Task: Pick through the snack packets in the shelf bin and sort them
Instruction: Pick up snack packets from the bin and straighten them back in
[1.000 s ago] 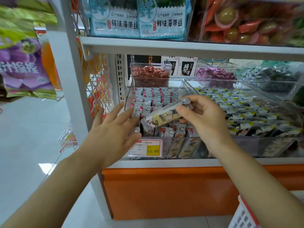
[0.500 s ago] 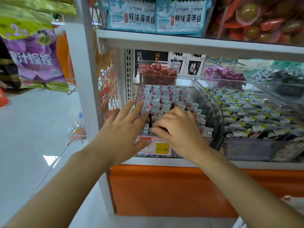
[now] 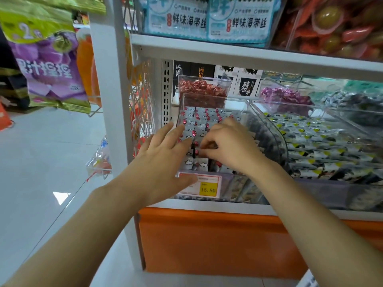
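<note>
A shop aisle is shown: clear bins of wrapped snacks are ranged on white shelving, a yellow price tag reading 15.80 is fixed, and hanging bags are displayed.

Purple bags hang left; blue packs line the upper shelf.

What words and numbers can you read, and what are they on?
"15. 80": yellow price tag on the bin front.
"鲜味海带丝": blue packets up top.
"汁捏捏": purple bag at left.
"碎银子": black-and-white box at the back.
Too small or blurred: the tag's other print, and the snack packets.
</note>
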The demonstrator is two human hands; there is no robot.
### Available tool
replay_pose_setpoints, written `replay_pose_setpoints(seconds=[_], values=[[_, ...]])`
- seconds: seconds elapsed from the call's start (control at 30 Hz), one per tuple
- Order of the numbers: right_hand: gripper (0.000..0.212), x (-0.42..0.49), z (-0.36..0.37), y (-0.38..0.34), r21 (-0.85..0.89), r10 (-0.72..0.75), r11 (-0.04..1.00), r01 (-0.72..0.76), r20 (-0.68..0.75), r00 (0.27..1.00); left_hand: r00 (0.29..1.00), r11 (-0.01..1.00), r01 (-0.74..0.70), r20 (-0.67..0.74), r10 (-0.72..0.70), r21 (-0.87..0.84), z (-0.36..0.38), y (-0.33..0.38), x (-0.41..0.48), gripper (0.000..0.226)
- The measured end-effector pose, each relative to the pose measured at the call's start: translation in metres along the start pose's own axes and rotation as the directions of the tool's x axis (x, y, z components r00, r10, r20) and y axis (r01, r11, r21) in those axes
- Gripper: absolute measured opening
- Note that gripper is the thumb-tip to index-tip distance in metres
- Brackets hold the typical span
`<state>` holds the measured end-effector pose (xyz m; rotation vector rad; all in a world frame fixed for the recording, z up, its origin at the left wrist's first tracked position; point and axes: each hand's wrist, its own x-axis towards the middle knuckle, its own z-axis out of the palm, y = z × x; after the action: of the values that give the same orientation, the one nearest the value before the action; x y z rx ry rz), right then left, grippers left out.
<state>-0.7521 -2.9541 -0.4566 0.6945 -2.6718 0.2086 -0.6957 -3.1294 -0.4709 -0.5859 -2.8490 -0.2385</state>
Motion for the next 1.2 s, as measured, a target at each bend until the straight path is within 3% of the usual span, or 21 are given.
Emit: replay_pose_setpoints(seconds=[0.07, 0.17, 0.23, 0.37, 0.5, 0.6, 0.67, 0.73, 0.87, 0.93, 1.03, 1.2], values=[[0.013, 0.002, 0.000, -0.003, -0.007, -0.015, 1.000, 0.015, -0.003, 1.000, 1.000, 1.000, -0.002, -0.027, 0.001, -0.025, 0.000, 0.002, 0.000, 0.077], [0.007, -0.001, -0.011, -0.001, 0.317, 0.085, 0.947, -0.060, -0.066, 0.994, 0.997, 0.998, -0.005, -0.078, 0.000, -0.066, -0.001, 0.004, 0.001, 0.073], [0.012, -0.010, -0.022, 0.004, 0.558, 0.203, 0.826, -0.082, -0.159, 0.966, 0.992, 0.996, -0.012, -0.129, 0.000, -0.093, -0.002, 0.006, 0.002, 0.072], [0.018, -0.039, -0.035, 0.012, 0.774, 0.431, 0.633, -0.028, -0.321, 0.843, 0.959, 0.986, -0.039, -0.284, -0.009, -0.161, -0.006, 0.015, 0.006, 0.064], [0.016, -0.060, -0.039, 0.016, 0.947, 0.580, 0.320, -0.013, -0.185, 0.793, 0.933, 0.914, -0.059, -0.347, -0.092, -0.401, -0.008, 0.029, 0.006, 0.050], [0.015, -0.068, -0.040, 0.016, 1.000, 0.594, -0.011, 0.018, -0.008, 0.804, 0.950, 0.740, -0.031, -0.250, -0.188, -0.672, -0.008, 0.040, 0.006, 0.038], [0.012, -0.073, -0.038, 0.016, 0.991, 0.569, -0.131, -0.008, 0.082, 0.818, 0.953, 0.547, 0.000, -0.165, -0.253, -0.837, -0.008, 0.043, 0.007, 0.024], [0.011, -0.078, -0.037, 0.019, 0.986, 0.532, -0.143, -0.080, 0.145, 0.834, 0.949, 0.400, 0.033, -0.098, -0.301, -0.916, -0.009, 0.044, 0.006, 0.017], [0.019, -0.084, -0.037, 0.026, 0.970, 0.458, -0.019, -0.244, 0.225, 0.860, 0.934, 0.148, 0.100, 0.041, -0.356, -0.984, -0.010, 0.045, 0.007, 0.013], [0.023, -0.084, -0.038, 0.025, 0.957, 0.403, -0.041, -0.288, 0.280, 0.871, 0.930, 0.038, 0.131, 0.109, -0.350, -0.991, -0.011, 0.045, 0.008, 0.014], [0.028, -0.083, -0.039, 0.023, 0.935, 0.342, -0.165, -0.313, 0.352, 0.871, 0.923, -0.050, 0.160, 0.167, -0.345, -0.986, -0.012, 0.043, 0.008, 0.013], [0.030, -0.078, -0.038, 0.021, 0.770, 0.297, -0.564, -0.297, 0.525, 0.797, 0.910, -0.264, 0.187, 0.268, -0.316, -0.946, -0.017, 0.041, 0.009, 0.009]])
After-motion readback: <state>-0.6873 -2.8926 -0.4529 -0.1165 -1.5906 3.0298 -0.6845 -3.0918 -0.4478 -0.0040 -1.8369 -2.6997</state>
